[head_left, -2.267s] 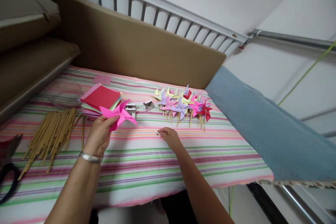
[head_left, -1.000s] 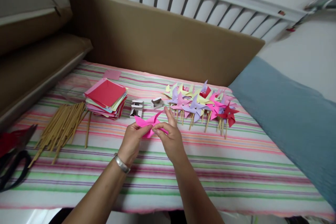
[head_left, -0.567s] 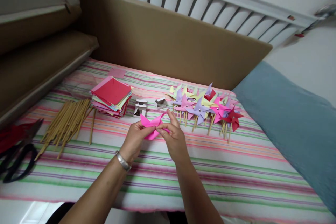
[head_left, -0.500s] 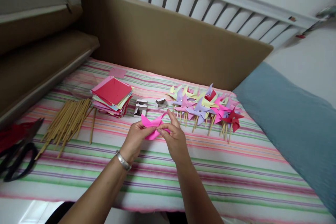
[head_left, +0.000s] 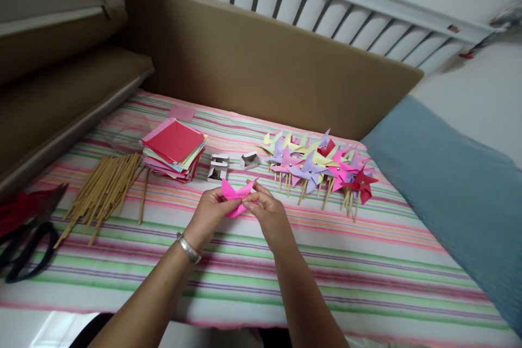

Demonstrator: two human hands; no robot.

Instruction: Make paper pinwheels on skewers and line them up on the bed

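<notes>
Striped cloth (head_left: pixel 285 261) under left hand (head_left: pixel 210 212) and right hand (head_left: pixel 267 215), both pinching pink pinwheel (head_left: pixel 235 196).

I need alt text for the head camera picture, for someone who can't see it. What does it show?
Two hands, left hand and right hand, pinch a pink paper pinwheel above a striped cloth. Behind lie finished pinwheels on sticks, a paper stack, wooden sticks and black scissors at far left.

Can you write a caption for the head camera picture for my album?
Left hand and right hand pinch a pink paper pinwheel above the striped cloth, finished pinwheels behind.
</notes>
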